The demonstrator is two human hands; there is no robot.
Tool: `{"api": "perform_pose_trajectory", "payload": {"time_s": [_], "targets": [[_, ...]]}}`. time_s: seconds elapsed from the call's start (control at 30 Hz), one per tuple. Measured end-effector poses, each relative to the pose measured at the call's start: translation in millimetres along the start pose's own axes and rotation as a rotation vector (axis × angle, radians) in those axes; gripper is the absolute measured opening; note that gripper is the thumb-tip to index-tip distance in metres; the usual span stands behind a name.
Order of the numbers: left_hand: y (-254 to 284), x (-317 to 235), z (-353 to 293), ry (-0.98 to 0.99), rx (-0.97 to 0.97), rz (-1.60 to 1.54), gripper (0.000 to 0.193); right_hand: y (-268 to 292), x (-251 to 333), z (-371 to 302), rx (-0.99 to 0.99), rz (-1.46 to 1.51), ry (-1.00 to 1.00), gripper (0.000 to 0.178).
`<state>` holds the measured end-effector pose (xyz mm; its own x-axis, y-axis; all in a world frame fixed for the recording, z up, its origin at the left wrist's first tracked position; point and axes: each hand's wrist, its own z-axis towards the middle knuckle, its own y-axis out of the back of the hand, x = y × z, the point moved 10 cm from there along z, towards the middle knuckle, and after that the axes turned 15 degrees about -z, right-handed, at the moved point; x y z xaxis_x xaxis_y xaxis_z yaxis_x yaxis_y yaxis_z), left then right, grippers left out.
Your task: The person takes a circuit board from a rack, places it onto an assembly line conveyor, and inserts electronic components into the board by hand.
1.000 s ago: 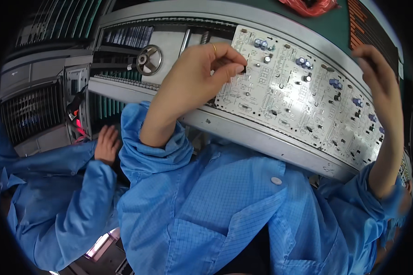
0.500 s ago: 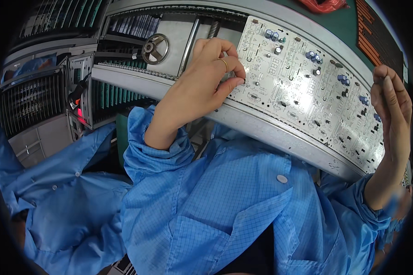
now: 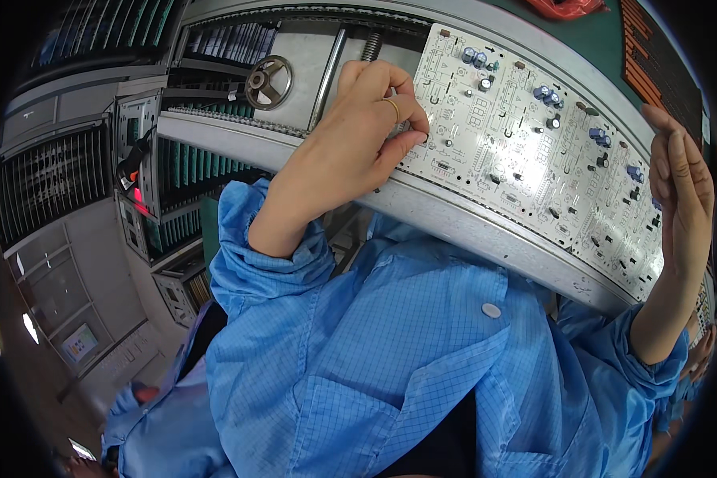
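A white circuit board (image 3: 486, 151), fitted with several blue and black capacitors and other small parts, lies in the metal rail frame of a conveyor. My left hand (image 3: 354, 139), with a ring on one finger, is at the board's left end. Its thumb and fingertips are pinched together at the board's edge. A tiny dark spot shows at the tips, but what they hold is mostly hidden. Raised beside the board's right end is my right hand (image 3: 681, 191), its fingers stretched upward and the thumb along them. No object shows in it.
A spoked handwheel (image 3: 268, 82) and a steel rod (image 3: 327, 80) sit left of my left hand. The conveyor's front rail (image 3: 486, 219) runs before me. Board racks (image 3: 52, 179) stand at the left. Far right are brown strips (image 3: 641, 56) and a red bag (image 3: 566, 6).
My right hand's fingers have straightened from a curled pose. My left hand stays pinched at the board's edge. The person in blue at the lower left has moved down and toward me, uncovering racks.
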<state>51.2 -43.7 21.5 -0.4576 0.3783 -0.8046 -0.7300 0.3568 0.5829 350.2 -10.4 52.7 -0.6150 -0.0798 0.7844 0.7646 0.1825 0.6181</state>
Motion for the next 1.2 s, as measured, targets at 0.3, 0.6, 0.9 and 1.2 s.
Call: {"api": "perform_pose_trajectory", "payload": {"time_s": [0.3, 0.6, 0.9, 1.2], "targets": [[2.7, -5.2, -9.5, -0.078, -0.028, 0.030, 0.016, -23.9, 11.3, 13.4, 0.060, -0.169, 0.069, 0.025], [17.4, 1.4, -19.8, -0.032, -0.296, -0.438, 0.019, -61.2, 53.5, 60.4, 0.027, -0.662, 0.252, 0.014], [16.1, 8.9, -51.4, -0.224, -0.565, -0.919, 0.024, -91.3, 49.3, 82.9, 0.079, -0.662, 0.324, 0.017], [-2.8, -7.2, -48.2, -0.195, -0.372, -0.897, 0.020, -93.4, 50.3, 85.1, 0.110, -0.673, 0.249, 0.016]]}}
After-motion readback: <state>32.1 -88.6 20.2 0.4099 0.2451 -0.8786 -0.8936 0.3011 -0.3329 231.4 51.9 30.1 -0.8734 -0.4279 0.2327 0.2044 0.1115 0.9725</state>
